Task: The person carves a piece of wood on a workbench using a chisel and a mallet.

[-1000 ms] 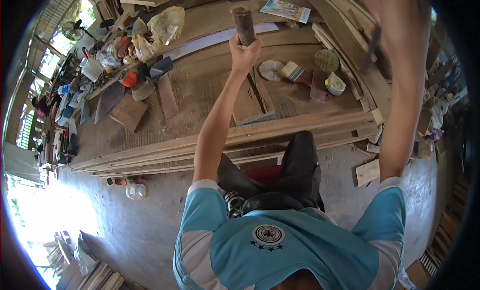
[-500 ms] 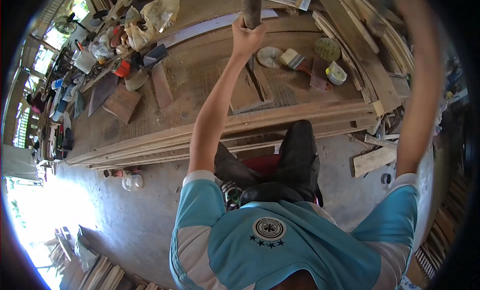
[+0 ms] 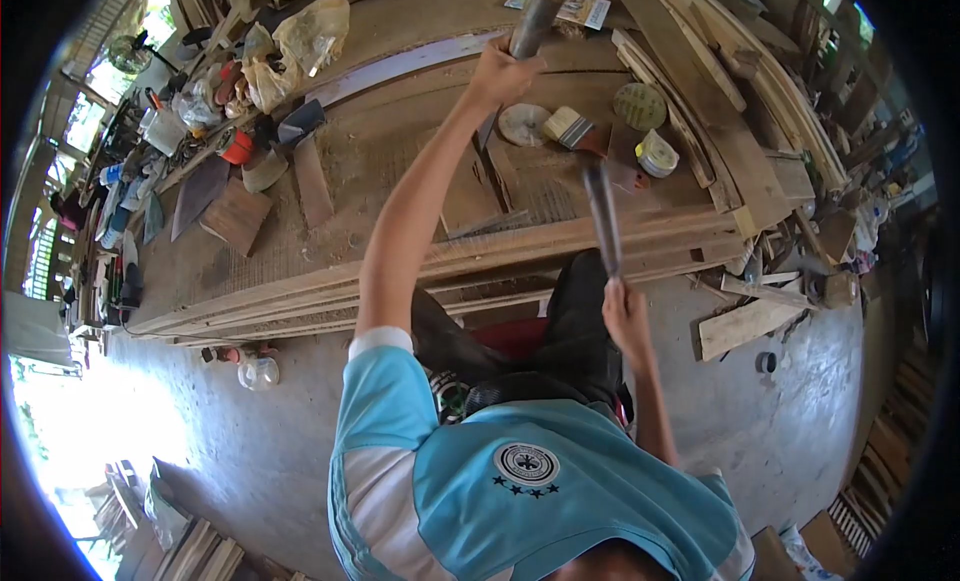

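Note:
My left hand [image 3: 505, 73] is wrapped around a tool with a thick, grey-brown cylindrical handle [image 3: 537, 26], perhaps a chisel; its lower end is mostly hidden behind the hand and forearm. Below that hand a slotted wood piece [image 3: 462, 206] lies near the bench's front edge. My right hand [image 3: 625, 316] is closed on the near end of a dark rod-like tool [image 3: 602, 216], held in front of the bench edge and slightly blurred. The rod's far end overlaps the handle of a paintbrush [image 3: 570, 127].
Beside the brush lie a pale disc [image 3: 524, 125], a greenish disc [image 3: 640, 107] and a tape measure [image 3: 657, 154]. Long boards [image 3: 700, 111] line the bench's right side. Plastic bags [image 3: 310, 36], a red tin [image 3: 235, 146] and wood blocks [image 3: 236, 215] sit at left.
My right hand has come down from raised at the upper right to in front of the bench, with the rod-like tool. The thick handle in my left hand now leans more to the right.

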### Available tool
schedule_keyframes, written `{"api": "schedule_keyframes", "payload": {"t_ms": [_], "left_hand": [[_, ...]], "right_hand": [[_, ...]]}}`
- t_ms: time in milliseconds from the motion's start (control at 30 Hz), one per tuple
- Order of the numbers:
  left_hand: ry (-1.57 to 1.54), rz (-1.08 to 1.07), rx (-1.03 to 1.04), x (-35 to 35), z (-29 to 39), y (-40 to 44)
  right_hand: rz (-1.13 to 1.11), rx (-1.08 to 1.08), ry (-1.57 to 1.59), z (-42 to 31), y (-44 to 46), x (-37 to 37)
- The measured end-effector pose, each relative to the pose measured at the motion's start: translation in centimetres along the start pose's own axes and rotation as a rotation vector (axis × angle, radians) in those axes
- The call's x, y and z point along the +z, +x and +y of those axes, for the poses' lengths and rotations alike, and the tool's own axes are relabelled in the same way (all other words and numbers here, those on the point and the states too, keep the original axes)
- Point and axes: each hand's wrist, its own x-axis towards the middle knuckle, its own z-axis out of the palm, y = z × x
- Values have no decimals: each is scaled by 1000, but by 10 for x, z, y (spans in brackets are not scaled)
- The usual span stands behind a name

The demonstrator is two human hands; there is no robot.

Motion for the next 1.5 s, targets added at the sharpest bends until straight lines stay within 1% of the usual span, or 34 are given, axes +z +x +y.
{"api": "schedule_keyframes", "payload": {"t_ms": [33,67,100,133,200,233,300,333,433,500,633,800,867,933,1067,1133,1267,1367,1500], "left_hand": [[7,25,-53,-4,1,3],[18,50,-96,-8,4,8],[17,120,-52,-13,4,9],[24,118,-45,-17,8,9],[15,232,132,-24,15,11],[5,246,178,-24,16,11],[-31,266,186,-24,20,14],[-69,283,186,-25,20,14],[-72,272,167,-23,16,15],[-86,268,138,-21,14,14],[-79,253,70,-15,15,4],[-83,261,83,-14,14,3],[-84,278,76,-15,14,4],[-104,222,83,-18,15,5],[-118,251,71,-13,15,3],[-94,220,103,-14,15,2],[-64,284,52,-9,21,-8],[-94,251,97,-11,18,-14],[-149,295,133,-10,20,-23]], "right_hand": [[-29,60,-55,13,-12,4],[-60,47,-80,31,-21,6],[-89,34,-104,44,-28,6],[-88,26,-98,50,-34,8],[-135,10,-67,55,-41,9],[-136,9,-67,56,-45,9],[-145,93,-5,55,-48,13],[-146,95,0,57,-48,14],[-146,84,-69,68,-47,19],[-185,145,-114,71,-44,19],[-176,137,-111,72,-45,21],[-148,64,-173,70,-44,21],[-146,65,-176,70,-43,21],[-145,73,-179,71,-44,21],[-134,48,-151,75,-45,22],[-138,55,-142,75,-45,21],[-147,50,-170,76,-44,21],[-168,55,-175,74,-43,20],[-165,62,-139,69,-43,20]]}}
